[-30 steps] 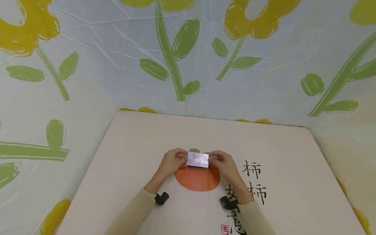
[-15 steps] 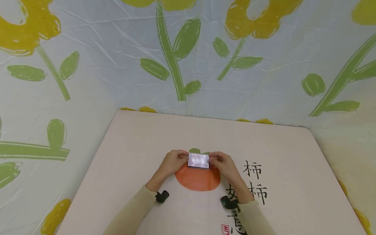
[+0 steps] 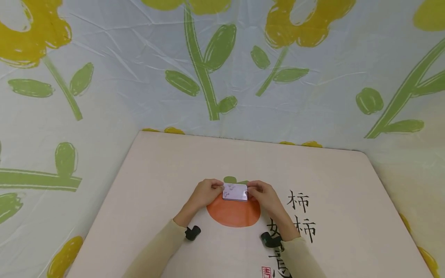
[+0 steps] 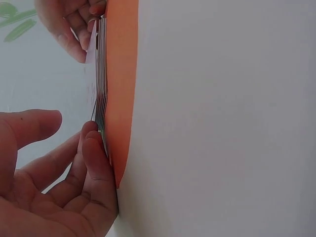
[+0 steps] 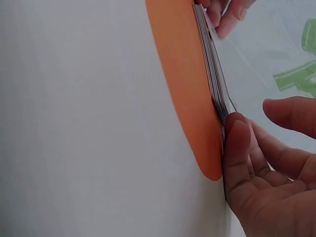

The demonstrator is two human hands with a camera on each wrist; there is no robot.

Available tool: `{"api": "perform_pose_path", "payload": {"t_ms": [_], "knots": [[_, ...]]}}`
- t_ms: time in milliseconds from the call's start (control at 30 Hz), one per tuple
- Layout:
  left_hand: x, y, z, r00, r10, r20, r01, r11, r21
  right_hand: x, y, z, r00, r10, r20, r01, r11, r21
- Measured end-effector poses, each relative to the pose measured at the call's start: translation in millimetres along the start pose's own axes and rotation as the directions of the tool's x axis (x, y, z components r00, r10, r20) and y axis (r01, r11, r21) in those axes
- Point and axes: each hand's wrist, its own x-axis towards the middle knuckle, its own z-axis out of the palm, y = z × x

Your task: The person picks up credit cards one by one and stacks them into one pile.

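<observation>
A pale pinkish card (image 3: 235, 192) with a faint floral print lies over a small stack of thin cards (image 4: 102, 64), seen edge-on in both wrist views. My left hand (image 3: 207, 192) pinches the left end of the card, its fingertips right at the stack's end. At the opposite end my right hand (image 3: 261, 192) does the same, with curled fingers (image 5: 238, 140) against the stack's corner. One digit of each hand stands apart from the cards in the wrist views. A narrow gap shows between the top card and the stack below it.
The cards are over an orange persimmon print (image 3: 233, 216) on a pale table mat (image 3: 167, 162). Black characters (image 3: 299, 200) are printed to the right. A dark wrist device (image 3: 270, 240) sits at each sleeve; floral cloth (image 3: 139, 77) hangs behind and beside the table.
The top card has tipped down flatter and moved slightly toward me, narrowing the dark gap at its front edge. Both hands have come down slightly with it and keep their hold.
</observation>
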Motion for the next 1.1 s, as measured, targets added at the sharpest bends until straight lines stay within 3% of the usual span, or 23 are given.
{"api": "perform_pose_path", "payload": {"t_ms": [767,1100], "knots": [[-0.9,-2.8,1.5,1.0,-0.006,0.006,0.006,1.0,0.03,3.1,5.8,3.7,1.0,0.009,0.001,-0.009,1.0,-0.001],[-5.4,-5.7,-3.4,0.999,-0.046,-0.003,0.046,0.999,0.021,-2.9,0.8,4.8,1.0,0.001,0.002,-0.001,1.0,0.021]]}}
